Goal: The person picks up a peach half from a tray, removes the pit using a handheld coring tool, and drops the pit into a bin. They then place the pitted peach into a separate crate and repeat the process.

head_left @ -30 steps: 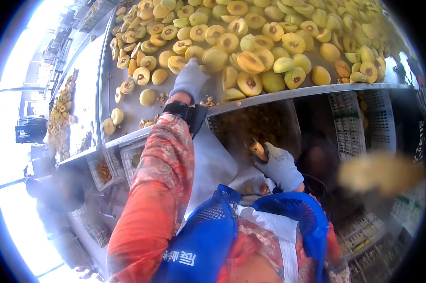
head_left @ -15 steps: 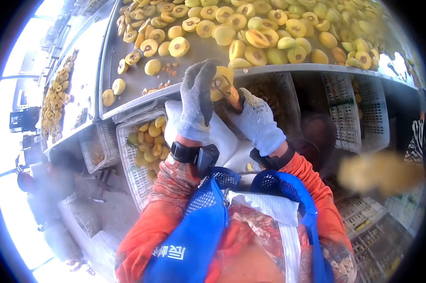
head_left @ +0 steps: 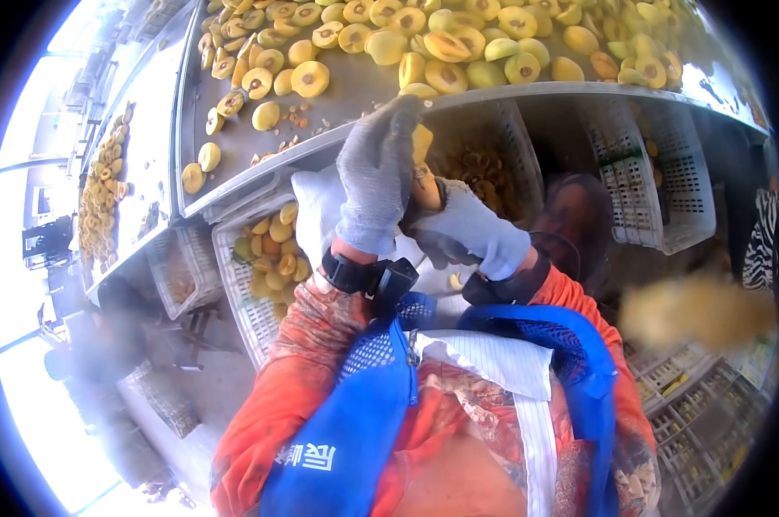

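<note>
1. Closest to the camera is the person's own chest, in a blue mesh vest (head_left: 363,414) over orange sleeves, with a black wrist strap (head_left: 355,274) on the left arm.
2. Both hands wear grey gloves and are pressed close together, just above the vest. The left hand (head_left: 376,177) has its fingers curled over a yellow fruit (head_left: 422,143). The right hand (head_left: 471,231) is fisted around an orange-brown stub (head_left: 426,191) that pokes up against the fruit. Can't tell if that's a tool or more fruit.
3. The fruit is mostly hidden by the left glove. What shows runs roughly up-down in the picture, with its top end pointing at the table edge and its low end meeting the stub.
4. Room-wise, the fruit sits right at the front lip of the metal table (head_left: 579,89), pretty much touching it in this view. There's open space below and to the right of the hands.
5. Under the table on the left, a white crate (head_left: 256,326) holds yellow fruit pieces (head_left: 273,250). Behind the hands, a middle crate (head_left: 520,155) has darker brownish bits in it. The right crate (head_left: 656,172) shows only mesh walls, so I can't see what's inside.
6. On the tabletop is a big pile of halved fruit (head_left: 458,52), plus loose pits (head_left: 299,138) on the barer left part.
7. Farthest left, a second table (head_left: 152,155) carries more halves.
</note>
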Demonstrator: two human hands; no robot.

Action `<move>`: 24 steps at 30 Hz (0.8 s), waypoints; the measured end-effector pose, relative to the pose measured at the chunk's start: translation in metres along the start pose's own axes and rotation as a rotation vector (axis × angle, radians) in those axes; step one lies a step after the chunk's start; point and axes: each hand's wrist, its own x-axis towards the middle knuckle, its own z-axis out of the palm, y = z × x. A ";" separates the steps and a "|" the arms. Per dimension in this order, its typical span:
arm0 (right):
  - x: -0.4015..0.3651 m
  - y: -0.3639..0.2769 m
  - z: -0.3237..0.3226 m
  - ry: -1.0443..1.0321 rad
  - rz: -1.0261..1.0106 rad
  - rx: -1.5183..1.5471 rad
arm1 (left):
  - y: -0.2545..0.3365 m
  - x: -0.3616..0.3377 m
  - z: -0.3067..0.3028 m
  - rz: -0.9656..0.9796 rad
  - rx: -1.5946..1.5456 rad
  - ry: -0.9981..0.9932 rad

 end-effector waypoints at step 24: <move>0.027 0.077 -0.082 0.376 0.176 -1.106 | -0.098 0.010 -0.218 -0.465 0.020 0.144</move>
